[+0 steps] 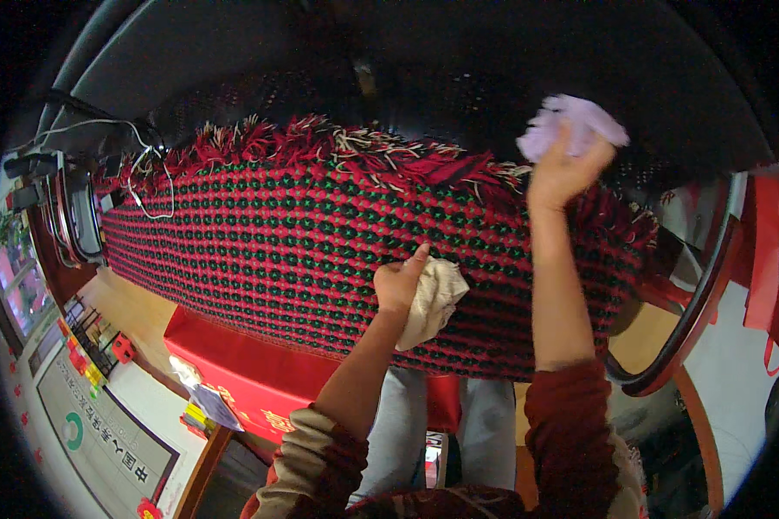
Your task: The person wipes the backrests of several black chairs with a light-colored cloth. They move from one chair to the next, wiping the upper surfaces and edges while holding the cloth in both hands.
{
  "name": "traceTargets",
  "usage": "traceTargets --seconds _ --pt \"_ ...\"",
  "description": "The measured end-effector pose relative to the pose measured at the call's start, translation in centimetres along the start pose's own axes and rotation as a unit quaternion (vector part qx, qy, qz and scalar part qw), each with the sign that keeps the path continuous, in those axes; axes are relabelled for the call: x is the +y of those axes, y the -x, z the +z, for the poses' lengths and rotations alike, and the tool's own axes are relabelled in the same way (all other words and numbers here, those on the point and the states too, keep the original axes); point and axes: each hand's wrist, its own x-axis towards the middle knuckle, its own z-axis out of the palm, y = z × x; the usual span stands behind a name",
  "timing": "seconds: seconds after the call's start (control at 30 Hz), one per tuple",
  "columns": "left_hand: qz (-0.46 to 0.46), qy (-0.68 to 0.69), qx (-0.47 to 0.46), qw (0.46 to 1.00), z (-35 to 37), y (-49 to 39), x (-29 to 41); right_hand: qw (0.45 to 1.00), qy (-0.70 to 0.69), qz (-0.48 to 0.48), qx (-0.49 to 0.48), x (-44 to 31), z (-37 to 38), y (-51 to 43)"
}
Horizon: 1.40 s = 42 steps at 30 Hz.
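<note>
My left hand (399, 279) is closed on a crumpled cream cloth (433, 301), just above a red and black woven mat (253, 246) with green stitches. Farther out and to the right, my right hand (568, 172) holds a bunched lilac cloth (578, 123), a little blurred. It is over the dark area beyond the mat's far edge. A shaggy fringe (389, 152) of red, black and cream strands runs along that edge. Whether either cloth touches a surface cannot be told.
A white cable (171, 188) lies looped on the mat's left end. A red box (253, 370) is below the mat's near edge. At the right stands a curved dark frame (675, 350) with red ribbons (763, 253) beyond. Dark material (266, 52) fills the far side.
</note>
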Motion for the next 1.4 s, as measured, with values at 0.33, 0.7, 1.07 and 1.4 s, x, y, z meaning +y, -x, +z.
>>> traceTargets --seconds 0.33,0.7,1.07,1.4 --pt "-0.040 -0.062 -0.017 0.997 0.4 0.4 0.7 0.944 0.019 -0.203 -0.259 -8.1 7.8 5.0" --pt "-0.025 -0.104 -0.019 0.994 0.2 0.4 1.1 0.831 0.015 -0.146 -0.537 -8.1 7.0 4.8" --pt "-0.057 -0.106 -0.042 0.992 0.1 1.0 2.0 0.879 0.099 -0.111 -0.452 -3.3 -0.6 0.8" --pt "-0.079 -0.132 -0.073 0.985 -0.5 0.9 2.6 0.815 0.078 -0.382 -0.429 -14.4 13.7 7.9"
